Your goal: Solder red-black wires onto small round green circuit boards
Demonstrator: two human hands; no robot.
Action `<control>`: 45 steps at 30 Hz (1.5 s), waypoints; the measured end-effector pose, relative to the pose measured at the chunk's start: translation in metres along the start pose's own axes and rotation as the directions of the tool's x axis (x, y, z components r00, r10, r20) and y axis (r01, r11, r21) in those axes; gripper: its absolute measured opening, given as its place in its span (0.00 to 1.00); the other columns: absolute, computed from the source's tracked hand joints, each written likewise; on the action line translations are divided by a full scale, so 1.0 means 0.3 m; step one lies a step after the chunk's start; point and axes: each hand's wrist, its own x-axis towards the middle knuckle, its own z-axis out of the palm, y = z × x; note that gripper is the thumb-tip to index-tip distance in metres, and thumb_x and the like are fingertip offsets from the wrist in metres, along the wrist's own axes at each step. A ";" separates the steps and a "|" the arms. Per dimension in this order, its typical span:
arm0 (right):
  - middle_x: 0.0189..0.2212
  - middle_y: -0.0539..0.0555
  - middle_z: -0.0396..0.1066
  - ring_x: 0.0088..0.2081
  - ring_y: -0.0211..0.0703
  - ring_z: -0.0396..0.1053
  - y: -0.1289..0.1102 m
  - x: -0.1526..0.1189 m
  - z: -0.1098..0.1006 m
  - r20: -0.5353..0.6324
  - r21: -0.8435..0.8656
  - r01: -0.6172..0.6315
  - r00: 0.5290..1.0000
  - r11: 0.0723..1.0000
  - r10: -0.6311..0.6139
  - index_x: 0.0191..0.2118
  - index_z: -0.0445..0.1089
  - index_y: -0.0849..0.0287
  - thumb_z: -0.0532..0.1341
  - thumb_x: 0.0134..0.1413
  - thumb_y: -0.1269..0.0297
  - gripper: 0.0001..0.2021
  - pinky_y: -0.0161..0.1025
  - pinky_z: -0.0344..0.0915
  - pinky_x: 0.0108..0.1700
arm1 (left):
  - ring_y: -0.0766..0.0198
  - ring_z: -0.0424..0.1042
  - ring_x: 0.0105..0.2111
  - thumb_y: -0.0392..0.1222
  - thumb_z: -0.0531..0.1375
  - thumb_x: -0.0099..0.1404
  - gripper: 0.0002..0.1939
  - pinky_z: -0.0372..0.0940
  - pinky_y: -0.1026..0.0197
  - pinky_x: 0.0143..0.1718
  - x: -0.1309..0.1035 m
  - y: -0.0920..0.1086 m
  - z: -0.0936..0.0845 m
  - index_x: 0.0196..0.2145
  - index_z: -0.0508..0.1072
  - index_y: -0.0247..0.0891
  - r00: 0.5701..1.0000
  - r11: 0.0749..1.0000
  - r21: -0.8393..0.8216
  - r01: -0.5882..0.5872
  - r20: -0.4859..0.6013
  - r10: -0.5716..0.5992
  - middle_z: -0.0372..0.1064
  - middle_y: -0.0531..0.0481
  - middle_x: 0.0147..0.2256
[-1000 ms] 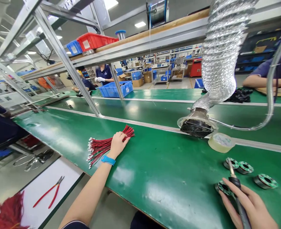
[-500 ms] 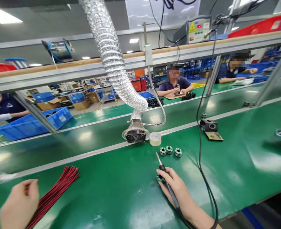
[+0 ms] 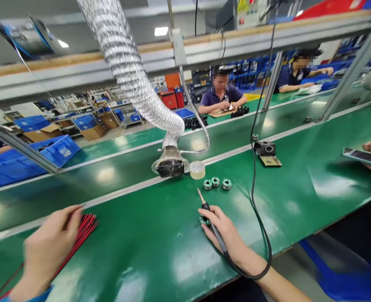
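Left hand point(image 3: 53, 241): thumb and fingertips are sitting close together; whether they are pinching anything, I cannot tell.
Red wires point(image 3: 84, 233): lying on the green bench point(image 3: 147, 251), showing just right of the left hand, the nearer one; running near-left to far-right, ends pointing far-right.
Right hand point(image 3: 227, 235): pinching a soldering iron point(image 3: 217, 233), touching a green-topped ring point(image 3: 203, 219).
Iron's long axis: running near-right to far-left, tip pointing far-left.

The left hand point(image 3: 48, 247) is blurred and hides part of the wires point(image 3: 86, 228); its grip is unclear. The right hand point(image 3: 226, 233) partly covers a ring point(image 3: 203, 219). The top edge cuts off the duct point(image 3: 125, 67).
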 end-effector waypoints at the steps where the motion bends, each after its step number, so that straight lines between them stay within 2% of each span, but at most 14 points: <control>1: 0.52 0.60 0.70 0.48 0.45 0.77 -0.006 -0.008 0.000 -0.006 0.015 -0.008 1.000 1.000 0.008 0.65 0.65 0.52 0.57 0.67 0.74 0.23 0.41 0.77 0.51 | 0.54 0.78 0.40 0.59 0.55 0.71 0.16 0.68 0.58 0.39 -0.029 0.062 0.038 0.44 0.75 0.49 0.997 0.997 -0.009 -0.072 0.010 0.072 0.80 0.59 0.39; 3: 0.53 0.60 0.69 0.48 0.44 0.77 -0.017 -0.022 -0.001 -0.005 0.044 -0.032 0.999 0.999 0.032 0.66 0.64 0.52 0.57 0.69 0.72 0.23 0.41 0.77 0.52 | 0.57 0.79 0.37 0.56 0.55 0.72 0.17 0.71 0.58 0.41 -0.090 0.196 0.113 0.42 0.77 0.44 0.977 0.969 -0.180 -0.172 0.091 0.191 0.81 0.54 0.39; 5: 0.55 0.60 0.68 0.50 0.45 0.77 -0.024 -0.032 -0.006 0.006 0.064 -0.053 0.999 0.997 0.053 0.67 0.63 0.51 0.58 0.70 0.71 0.23 0.42 0.76 0.53 | 0.58 0.80 0.39 0.52 0.56 0.74 0.15 0.72 0.58 0.44 -0.145 0.334 0.174 0.42 0.78 0.42 0.930 0.916 -0.366 -0.166 0.250 0.268 0.81 0.51 0.39; 8: 0.56 0.60 0.68 0.53 0.47 0.76 -0.026 -0.038 -0.016 0.021 0.078 -0.081 0.997 0.994 0.080 0.68 0.63 0.49 0.60 0.70 0.68 0.24 0.44 0.75 0.56 | 0.59 0.79 0.41 0.48 0.55 0.75 0.13 0.72 0.58 0.46 -0.201 0.523 0.231 0.44 0.79 0.42 0.846 0.827 -0.561 -0.038 0.423 0.326 0.80 0.49 0.41; 11: 0.56 0.59 0.67 0.54 0.48 0.75 -0.022 -0.038 -0.020 0.024 0.089 -0.111 0.994 0.990 0.109 0.68 0.62 0.48 0.62 0.69 0.66 0.25 0.45 0.74 0.57 | 0.61 0.77 0.33 0.46 0.56 0.75 0.14 0.71 0.59 0.39 -0.231 0.666 0.263 0.49 0.78 0.41 0.736 0.713 -0.679 0.176 0.571 0.363 0.79 0.49 0.38; 15: 0.56 0.60 0.67 0.52 0.49 0.76 -0.019 -0.038 -0.003 -0.003 0.050 -0.115 0.993 0.992 0.115 0.67 0.63 0.48 0.62 0.69 0.65 0.24 0.45 0.76 0.53 | 0.66 0.71 0.24 0.49 0.59 0.71 0.15 0.67 0.63 0.28 -0.255 0.763 0.300 0.48 0.77 0.38 0.596 0.499 -0.683 0.533 0.722 0.351 0.73 0.51 0.31; 19: 0.51 0.58 0.69 0.46 0.49 0.77 -0.023 -0.029 0.032 -0.070 -0.018 -0.121 0.990 0.993 0.119 0.66 0.66 0.49 0.64 0.67 0.64 0.24 0.44 0.78 0.48 | 0.67 0.69 0.23 0.58 0.64 0.66 0.19 0.65 0.63 0.26 -0.272 0.779 0.331 0.39 0.74 0.37 0.549 0.350 -0.617 0.705 0.787 0.280 0.72 0.51 0.29; 21: 0.51 0.58 0.69 0.47 0.48 0.77 -0.031 -0.025 0.045 -0.066 -0.006 -0.101 0.993 0.995 0.101 0.66 0.66 0.49 0.63 0.67 0.66 0.24 0.44 0.78 0.49 | 0.68 0.67 0.23 0.60 0.65 0.65 0.21 0.63 0.64 0.26 -0.277 0.774 0.337 0.38 0.74 0.37 0.559 0.344 -0.615 0.710 0.788 0.256 0.72 0.51 0.29; 26: 0.56 0.60 0.67 0.51 0.46 0.76 -0.056 -0.028 0.053 0.020 0.115 -0.088 0.996 0.989 0.086 0.68 0.62 0.48 0.58 0.69 0.70 0.25 0.43 0.77 0.53 | 0.64 0.68 0.30 0.58 0.67 0.63 0.20 0.62 0.62 0.34 -0.283 0.763 0.327 0.33 0.76 0.36 0.632 0.340 -0.658 0.672 0.749 0.200 0.72 0.50 0.30; 31: 0.54 0.59 0.67 0.52 0.52 0.75 -0.084 -0.022 0.070 -0.080 0.008 -0.167 0.983 0.986 0.167 0.68 0.64 0.47 0.66 0.66 0.64 0.27 0.50 0.77 0.54 | 0.63 0.68 0.34 0.52 0.68 0.64 0.15 0.61 0.62 0.38 -0.285 0.764 0.298 0.33 0.78 0.36 0.651 0.309 -0.673 0.673 0.736 0.187 0.73 0.49 0.32; 34: 0.52 0.59 0.68 0.49 0.51 0.75 -0.096 -0.015 0.086 -0.115 -0.024 -0.174 0.979 0.984 0.170 0.67 0.64 0.47 0.65 0.67 0.66 0.26 0.49 0.78 0.51 | 0.63 0.67 0.34 0.49 0.66 0.66 0.13 0.60 0.62 0.37 -0.288 0.768 0.277 0.31 0.78 0.36 0.693 0.348 -0.715 0.606 0.690 0.210 0.71 0.50 0.32; 37: 0.52 0.59 0.68 0.49 0.49 0.76 -0.096 -0.010 0.093 -0.072 0.061 -0.168 0.982 0.984 0.172 0.67 0.65 0.47 0.62 0.68 0.69 0.25 0.46 0.77 0.51 | 0.65 0.65 0.32 0.48 0.63 0.70 0.13 0.58 0.62 0.34 -0.293 0.772 0.260 0.31 0.76 0.36 0.731 0.400 -0.751 0.525 0.639 0.241 0.68 0.50 0.32; 41: 0.55 0.58 0.68 0.54 0.47 0.75 -0.088 -0.001 0.085 0.030 0.228 -0.157 0.988 0.961 0.154 0.66 0.65 0.48 0.60 0.64 0.74 0.27 0.43 0.75 0.57 | 0.65 0.64 0.33 0.44 0.61 0.73 0.11 0.58 0.63 0.34 -0.302 0.781 0.248 0.33 0.73 0.37 0.748 0.445 -0.792 0.418 0.578 0.326 0.65 0.50 0.36; 45: 0.54 0.57 0.72 0.54 0.44 0.76 -0.095 0.008 0.058 -0.018 0.260 -0.146 0.988 0.954 0.156 0.66 0.67 0.49 0.61 0.64 0.73 0.26 0.41 0.74 0.57 | 0.62 0.68 0.43 0.39 0.60 0.73 0.08 0.62 0.62 0.43 -0.313 0.790 0.251 0.34 0.71 0.38 0.744 0.429 -0.833 0.349 0.525 0.413 0.68 0.47 0.42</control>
